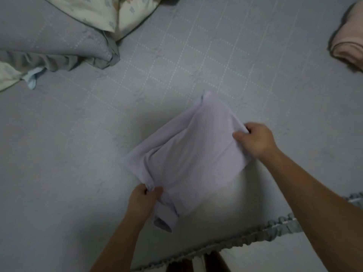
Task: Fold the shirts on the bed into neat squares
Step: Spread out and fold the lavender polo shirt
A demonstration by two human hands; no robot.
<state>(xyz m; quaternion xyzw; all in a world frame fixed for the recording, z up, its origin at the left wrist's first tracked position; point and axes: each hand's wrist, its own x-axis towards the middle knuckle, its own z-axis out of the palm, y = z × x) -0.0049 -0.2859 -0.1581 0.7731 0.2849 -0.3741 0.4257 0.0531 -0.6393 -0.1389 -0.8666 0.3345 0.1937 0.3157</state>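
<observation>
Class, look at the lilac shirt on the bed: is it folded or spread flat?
Folded, partly: the lilac shirt lies doubled in layers, a sleeve tucked under, each hand pinching a corner.

A lilac shirt (188, 152) lies partly folded on the grey bed (216, 55). The left hand (142, 199) pinches its near corner; the right hand (255, 139) pinches its right edge. A grey pillow (53, 36) and a floral one (102, 12) sit far left, and a pink folded cloth (347, 42) lies far right. A ruffled trim (255, 236) edges the bed.
</observation>
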